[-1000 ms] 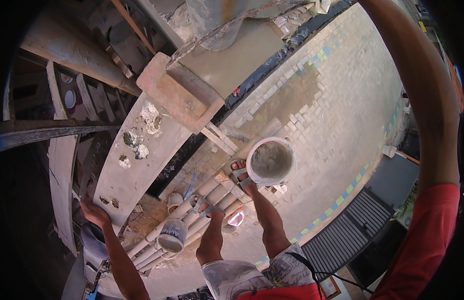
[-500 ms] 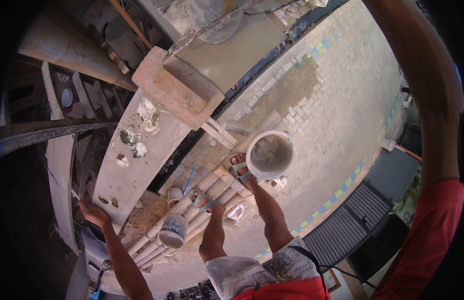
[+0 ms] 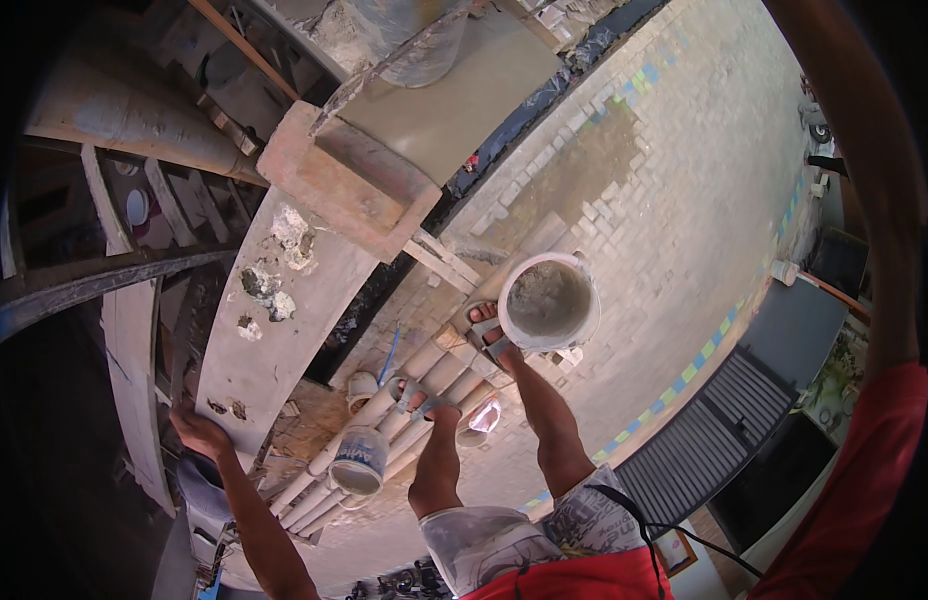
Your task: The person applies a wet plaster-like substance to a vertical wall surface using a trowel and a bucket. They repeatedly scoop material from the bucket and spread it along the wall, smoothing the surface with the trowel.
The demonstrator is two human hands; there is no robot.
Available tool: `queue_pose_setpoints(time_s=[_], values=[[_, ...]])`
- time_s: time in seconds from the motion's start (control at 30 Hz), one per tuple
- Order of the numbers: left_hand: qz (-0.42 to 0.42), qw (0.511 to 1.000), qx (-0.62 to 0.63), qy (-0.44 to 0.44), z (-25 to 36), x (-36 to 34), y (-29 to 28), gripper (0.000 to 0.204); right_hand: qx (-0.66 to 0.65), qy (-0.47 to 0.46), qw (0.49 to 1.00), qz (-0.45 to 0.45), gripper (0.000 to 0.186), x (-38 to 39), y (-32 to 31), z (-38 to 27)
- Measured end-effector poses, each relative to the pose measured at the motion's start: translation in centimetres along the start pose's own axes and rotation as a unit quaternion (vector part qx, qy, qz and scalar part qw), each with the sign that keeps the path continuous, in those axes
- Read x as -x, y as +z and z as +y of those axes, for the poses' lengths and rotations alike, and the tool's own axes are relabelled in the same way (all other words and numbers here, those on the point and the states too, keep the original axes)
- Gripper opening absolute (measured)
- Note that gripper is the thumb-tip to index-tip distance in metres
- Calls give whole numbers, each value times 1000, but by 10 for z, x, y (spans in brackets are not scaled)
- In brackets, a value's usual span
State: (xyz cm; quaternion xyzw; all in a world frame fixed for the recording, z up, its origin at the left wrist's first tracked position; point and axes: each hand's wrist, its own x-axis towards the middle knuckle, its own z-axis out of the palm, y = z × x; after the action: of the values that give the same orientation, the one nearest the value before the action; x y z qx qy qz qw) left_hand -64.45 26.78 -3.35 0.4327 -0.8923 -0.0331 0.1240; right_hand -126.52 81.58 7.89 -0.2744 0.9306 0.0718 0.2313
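Note:
My left hand (image 3: 199, 432) is at the lower end of a pale grey concrete beam (image 3: 267, 365), gripping its edge; some of its fingers are hidden against it. The beam has rough holes with white, crumbly patches. My right arm (image 3: 884, 200) reaches up along the right rim, and its hand lies outside the picture. Below me, by my right foot, stands a white bucket (image 3: 549, 300) with wet grey mortar inside. A reddish, hollow rectangular block (image 3: 349, 180) sits across the beam's upper end, beside a smooth grey surface (image 3: 464, 110).
My sandalled feet stand on several long pale poles (image 3: 314, 490) laid side by side. A smaller white bucket (image 3: 358, 462) stands near them. Wooden frame pieces (image 3: 129, 330) fill the left. Pale paving (image 3: 674, 250) lies below right, with a dark slatted gate (image 3: 709, 420) beyond.
The whole view has shifted slightly, so most things sit a little differently in the picture. My left hand keeps its place at the beam's end, and my right arm stays raised.

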Motion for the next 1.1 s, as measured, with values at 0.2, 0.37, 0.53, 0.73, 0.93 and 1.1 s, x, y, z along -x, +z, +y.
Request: queue_pose_setpoints(time_s=[0.2,0.37,0.53,0.73,0.93,1.1], values=[[5,1000,1,-22,3,0,3,19,-3,1,1000,3,40,2,0,4],[14,1000,-6,6,-5,-1,0,17,-6,1,1000,6,40,6,4,0],[19,1000,5,23,1,1,6,18,-2,4,1000,8,39,11,6,-1],[5,1000,-12,-6,-1,-3,-9,22,-22,0,1000,17,39,15,25,-1],[0,1000,14,-8,1,1,9,21,1,14,999,30,38,30,3,0],[4,1000,-1,1,-1,2,4,21,-16,11,999,35,38,29,17,3]])
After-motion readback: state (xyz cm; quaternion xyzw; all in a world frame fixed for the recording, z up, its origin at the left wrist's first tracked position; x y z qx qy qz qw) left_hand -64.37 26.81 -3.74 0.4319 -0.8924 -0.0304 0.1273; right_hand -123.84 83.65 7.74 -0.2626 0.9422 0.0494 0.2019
